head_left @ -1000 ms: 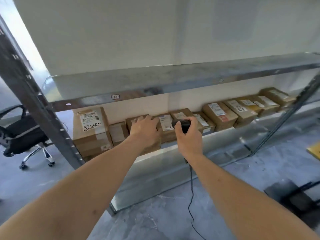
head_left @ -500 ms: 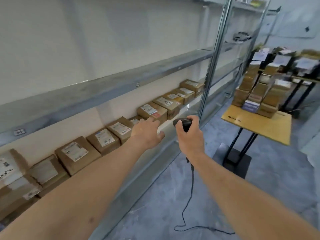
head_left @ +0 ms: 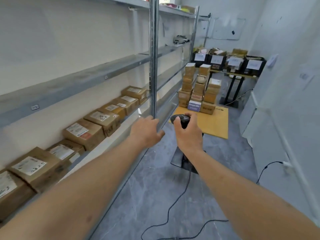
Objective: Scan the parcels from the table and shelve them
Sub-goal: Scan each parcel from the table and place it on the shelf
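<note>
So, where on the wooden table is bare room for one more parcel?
The near half of the wooden table, between the stacked parcels and its front edge, is bare. The far edge is crowded with stacks.

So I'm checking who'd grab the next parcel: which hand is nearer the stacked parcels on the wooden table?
Right. The right hand, holding the scanner, is at the table's near edge below the stacked parcels; the left hand is further left, by the shelf upright.

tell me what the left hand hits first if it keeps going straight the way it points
Probably the grey shelf upright: the open left hand points at its foot. Depth is unclear; if it passes beside the post, the wooden table with stacked parcels comes next.
</note>
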`<state>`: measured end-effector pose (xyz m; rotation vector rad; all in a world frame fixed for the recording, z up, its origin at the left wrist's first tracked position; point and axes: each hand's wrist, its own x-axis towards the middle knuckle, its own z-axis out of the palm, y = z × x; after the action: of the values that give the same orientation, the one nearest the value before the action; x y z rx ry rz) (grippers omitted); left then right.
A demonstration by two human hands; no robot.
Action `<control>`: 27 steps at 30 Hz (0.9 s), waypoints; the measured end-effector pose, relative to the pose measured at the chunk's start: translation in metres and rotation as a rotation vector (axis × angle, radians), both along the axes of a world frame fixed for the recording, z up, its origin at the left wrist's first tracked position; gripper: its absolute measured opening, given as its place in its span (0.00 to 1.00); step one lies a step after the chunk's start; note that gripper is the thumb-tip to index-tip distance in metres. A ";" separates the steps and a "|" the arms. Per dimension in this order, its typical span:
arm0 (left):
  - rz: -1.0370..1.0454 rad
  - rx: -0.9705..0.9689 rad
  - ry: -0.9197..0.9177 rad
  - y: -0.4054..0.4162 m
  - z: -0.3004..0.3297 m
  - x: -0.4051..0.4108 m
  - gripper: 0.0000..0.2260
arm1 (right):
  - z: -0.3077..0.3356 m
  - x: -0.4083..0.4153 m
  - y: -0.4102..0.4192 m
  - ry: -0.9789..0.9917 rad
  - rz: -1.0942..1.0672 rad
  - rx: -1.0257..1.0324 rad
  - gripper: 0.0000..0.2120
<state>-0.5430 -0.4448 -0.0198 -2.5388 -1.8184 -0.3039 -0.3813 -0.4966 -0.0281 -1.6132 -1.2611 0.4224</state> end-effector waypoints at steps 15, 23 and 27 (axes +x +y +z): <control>-0.313 0.016 -0.027 0.209 0.003 0.217 0.25 | 0.000 0.190 0.171 -0.024 -0.298 0.016 0.14; -0.451 0.001 -0.040 0.354 0.008 0.305 0.25 | 0.006 0.262 0.290 -0.010 -0.457 0.007 0.12; -0.483 -0.024 -0.030 0.401 0.012 0.346 0.25 | 0.007 0.298 0.337 -0.001 -0.477 0.006 0.12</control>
<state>-0.1971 -0.0442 -0.0077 -2.9743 -1.1930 -0.3212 -0.0829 -0.1597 -0.0207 -1.8392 -0.8361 0.1179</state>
